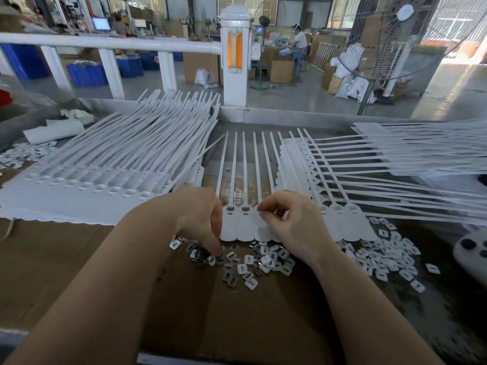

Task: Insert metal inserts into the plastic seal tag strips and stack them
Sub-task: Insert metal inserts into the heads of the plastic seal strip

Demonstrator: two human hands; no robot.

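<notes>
Head view gives me both hands low over the brown bench [263, 320]. My left hand [196, 219] reaches down into the heap of metal inserts [232, 262], its fingertips curled onto the pieces there; whether that grip has one pinched I cannot tell, since the fingers cover the spot. My right hand [287, 219] sits just to the right of it, thumb and forefinger narrowed to a pinch on something small at the head end of the seal tag strip [242, 225], on the third tag from the left. That strip lies flat between and beyond both hands, tails running away from me. Left of the left hand a big stack of strips [105, 164] fans out on the bench. Right of the right hand more strips [395, 164] lie crosswise, and nearer me on that side white plastic caps [387, 256] are scattered. A standing fan [390, 35] rises far beyond the right hand.
</notes>
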